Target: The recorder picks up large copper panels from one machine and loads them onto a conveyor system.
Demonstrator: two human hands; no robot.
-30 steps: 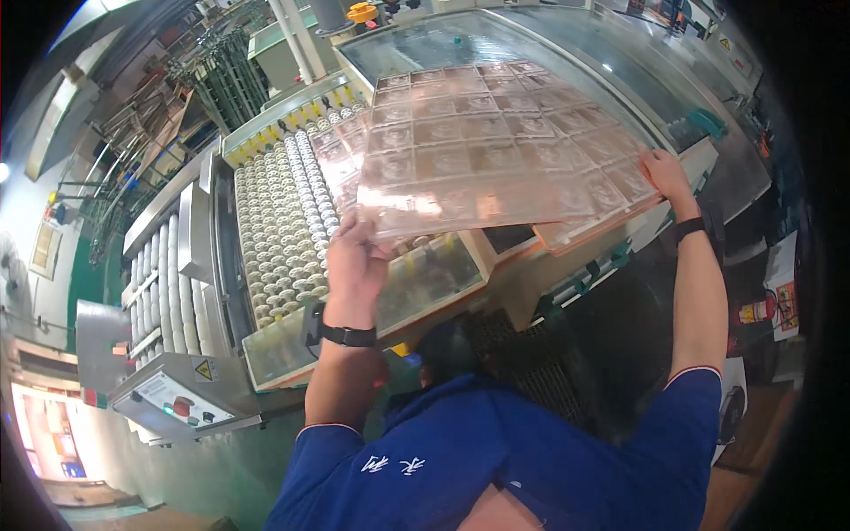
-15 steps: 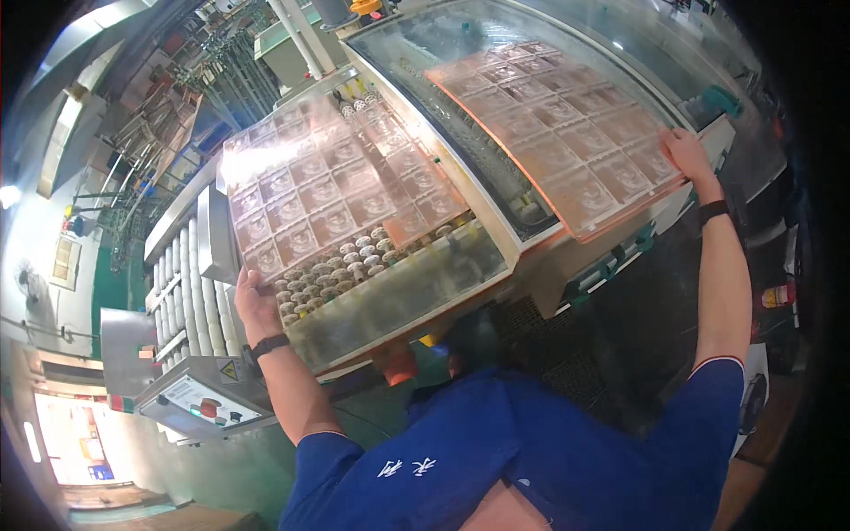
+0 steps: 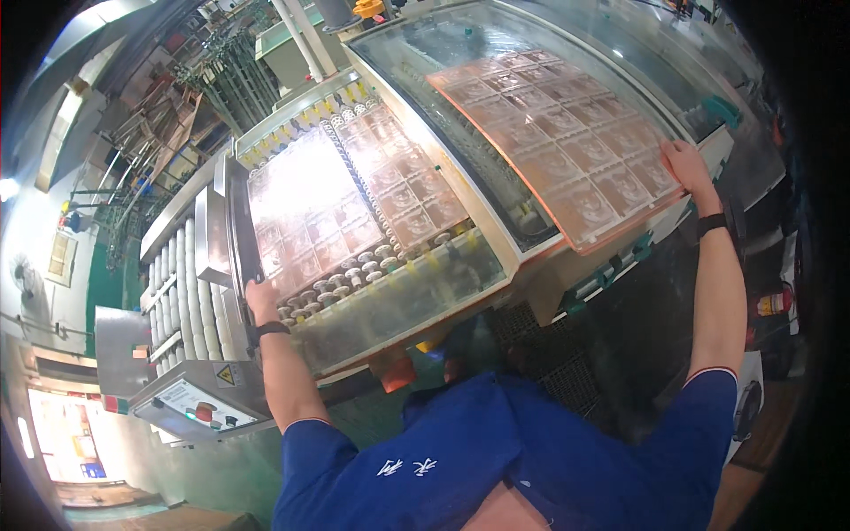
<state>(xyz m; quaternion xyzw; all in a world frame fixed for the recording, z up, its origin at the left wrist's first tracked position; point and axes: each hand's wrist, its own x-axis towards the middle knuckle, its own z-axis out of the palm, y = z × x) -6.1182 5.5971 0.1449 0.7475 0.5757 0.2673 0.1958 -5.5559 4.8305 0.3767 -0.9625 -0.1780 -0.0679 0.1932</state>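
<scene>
A thin copper-coloured panel (image 3: 341,232), patterned with a grid of squares, lies over the wheeled rollers of a conveyor, glare whitening its upper part. At its near left corner is my left hand (image 3: 263,303), fingers closed around the edge; the exact contact is small. Another gridded panel (image 3: 403,181) rests on the wheels just right of it, a narrow gap between them. To the right, a similar copper panel (image 3: 567,142), seemingly the top of a stack, lies on the machine's glass cover. My right hand (image 3: 686,173) grips its near right corner, thumb on top.
Exposed conveyor wheels (image 3: 367,265) show along the near side, behind a clear side wall (image 3: 407,305). A white roller bed (image 3: 181,292) and a control box (image 3: 199,409) with a red button stand at left. The glass cover (image 3: 416,35) spans the far right.
The left-hand panel has come down flatter onto the rollers and shifted, uncovering wheels at the far side and the gap beside its neighbour. My right hand and its panel have moved slightly nearer.
</scene>
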